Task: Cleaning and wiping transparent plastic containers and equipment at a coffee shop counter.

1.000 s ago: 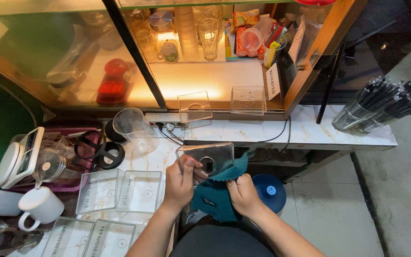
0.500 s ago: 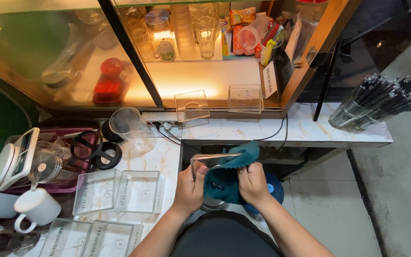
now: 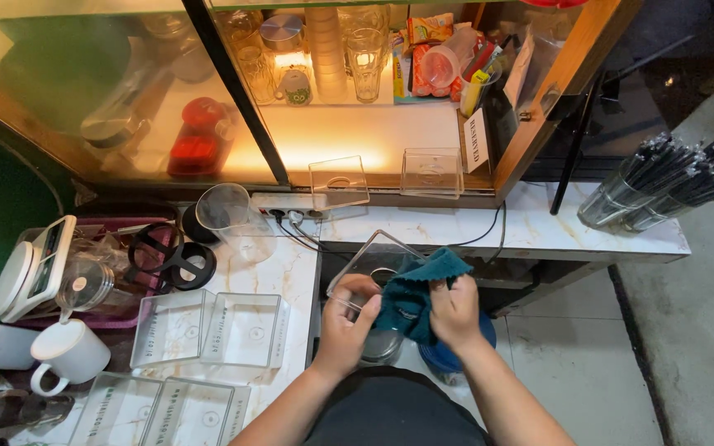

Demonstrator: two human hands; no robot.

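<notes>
Both hands closed: left (image 3: 347, 318) on clear tray (image 3: 371, 263), right (image 3: 454, 312) on teal cloth (image 3: 413, 291) (pressed against it).

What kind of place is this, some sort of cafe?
Likely a cafe or drinks counter: a lit glass cabinet holds stacked cups and glasses, black straws stand in a holder, and clear plastic trays lie on the marble counter.

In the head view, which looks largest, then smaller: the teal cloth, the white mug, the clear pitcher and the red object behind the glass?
1. Clear pitcher.
2. Teal cloth, partly hidden under the right hand, so nearly level with the pitcher.
3. White mug and red object look alike; the red one stands farther away, so unranked.
</notes>
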